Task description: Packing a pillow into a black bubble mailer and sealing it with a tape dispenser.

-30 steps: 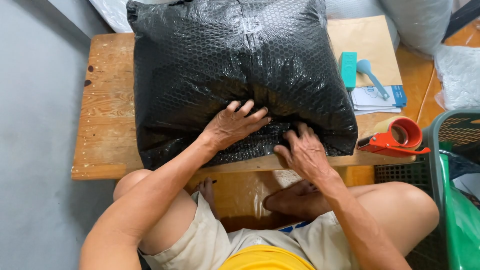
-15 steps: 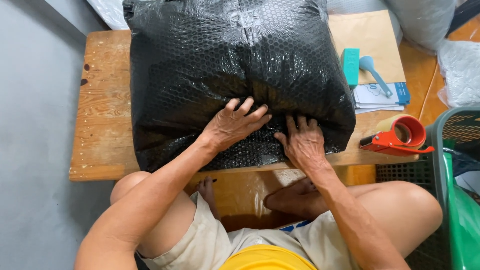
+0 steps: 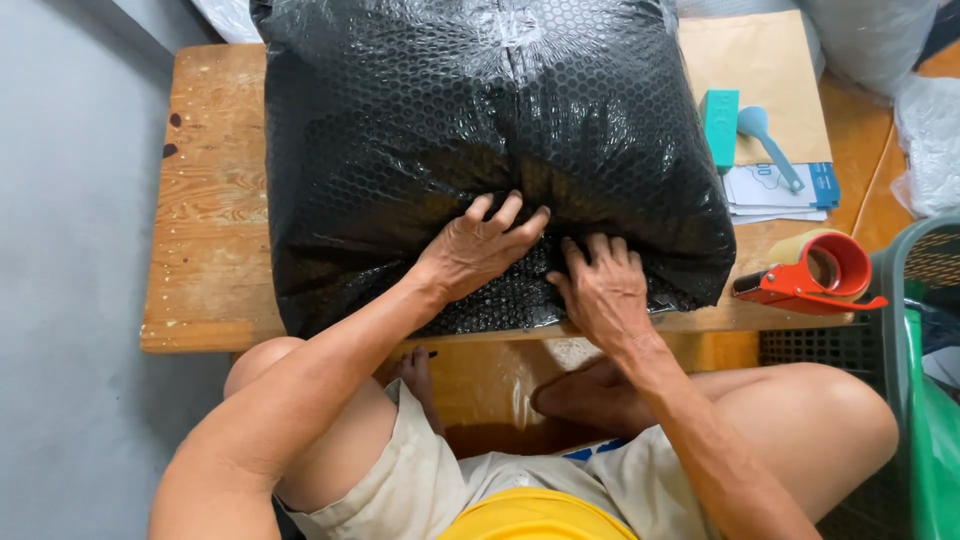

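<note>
On a low wooden table [image 3: 205, 230], a bulky black bubble-wrapped parcel [image 3: 480, 130] lies under the left hand [image 3: 478, 250], fingers spread flat, and the right hand [image 3: 600, 290], fingers together, pressing its near edge; a red tape dispenser [image 3: 815, 275] sits just right.

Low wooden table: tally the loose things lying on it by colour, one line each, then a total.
Black: 1, the bubble-wrapped parcel under the left hand and right hand.
Red: 1, the tape dispenser.
Teal or blue: 2, a small box and a scoop.
Brown: 1, the envelope.
White: 1, the paper stack.
Total: 6
</note>
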